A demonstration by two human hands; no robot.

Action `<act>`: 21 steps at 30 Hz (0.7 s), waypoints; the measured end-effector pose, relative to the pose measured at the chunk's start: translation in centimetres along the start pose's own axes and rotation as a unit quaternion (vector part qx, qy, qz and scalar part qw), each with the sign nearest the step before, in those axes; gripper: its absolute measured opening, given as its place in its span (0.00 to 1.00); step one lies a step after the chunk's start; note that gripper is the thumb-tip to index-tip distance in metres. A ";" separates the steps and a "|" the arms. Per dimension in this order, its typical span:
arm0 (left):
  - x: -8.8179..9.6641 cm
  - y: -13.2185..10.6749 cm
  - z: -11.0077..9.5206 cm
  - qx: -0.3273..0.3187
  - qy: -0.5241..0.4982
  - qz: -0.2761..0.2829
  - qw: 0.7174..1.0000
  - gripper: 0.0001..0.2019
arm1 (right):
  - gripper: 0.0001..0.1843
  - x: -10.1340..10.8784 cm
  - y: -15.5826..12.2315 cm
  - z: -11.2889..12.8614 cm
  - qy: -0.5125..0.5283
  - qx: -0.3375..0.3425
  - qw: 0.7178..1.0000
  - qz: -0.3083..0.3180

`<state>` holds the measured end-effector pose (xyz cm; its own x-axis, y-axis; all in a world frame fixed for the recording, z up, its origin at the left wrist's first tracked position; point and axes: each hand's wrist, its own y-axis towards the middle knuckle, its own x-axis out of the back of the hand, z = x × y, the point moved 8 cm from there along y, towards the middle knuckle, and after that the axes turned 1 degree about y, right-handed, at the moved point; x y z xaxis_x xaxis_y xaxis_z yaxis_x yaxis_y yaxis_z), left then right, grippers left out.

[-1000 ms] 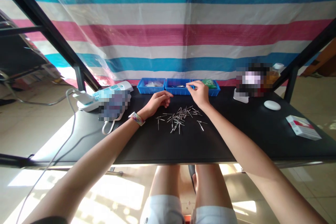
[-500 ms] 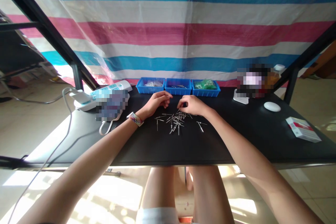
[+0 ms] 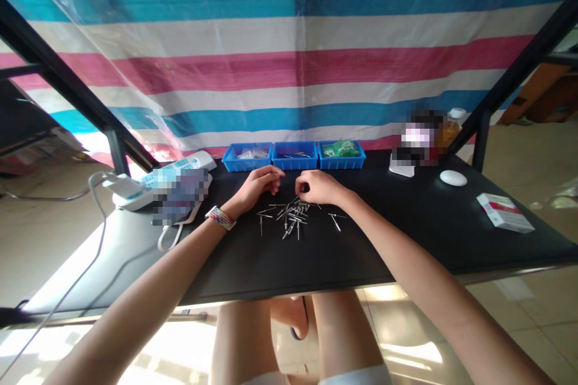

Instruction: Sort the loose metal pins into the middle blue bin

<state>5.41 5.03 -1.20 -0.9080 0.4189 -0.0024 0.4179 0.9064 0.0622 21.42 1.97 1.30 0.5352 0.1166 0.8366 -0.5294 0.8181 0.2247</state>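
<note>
pins (image 3: pixel 291 219): loose heap on black table (image 3: pixel 383 240), between the hands | right hand (image 3: pixel 318 187): fingertips closed onto heap's far edge, cannot tell if a pin is caught | left hand (image 3: pixel 257 186): curled beside heap, contents unclear | tip: pinch one pin by its shaft, lift straight clear

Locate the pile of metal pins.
Head view, centre of the black table: the pins lie scattered right by the right hand, right of the left hand, in front of the blue trays.
</note>
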 end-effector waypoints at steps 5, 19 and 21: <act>-0.1 0.0 -0.1 0.005 -0.012 0.005 1.000 0.13 | 0.07 0.2 0.0 0.2 0.014 0.007 1.000 -0.018; -0.3 -0.2 0.3 0.006 0.025 0.011 1.000 0.16 | 0.01 1.4 0.6 -0.2 0.241 0.018 0.957 -0.162; -0.2 -0.2 0.4 0.004 0.026 0.010 1.000 0.16 | 0.02 1.8 0.5 0.2 0.214 0.027 0.959 -0.183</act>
<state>5.54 4.82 -1.62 -0.9000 0.4330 0.0497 0.4353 0.8987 0.0538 22.00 2.44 3.00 0.9066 0.0580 0.4179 -0.2827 0.8189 0.4995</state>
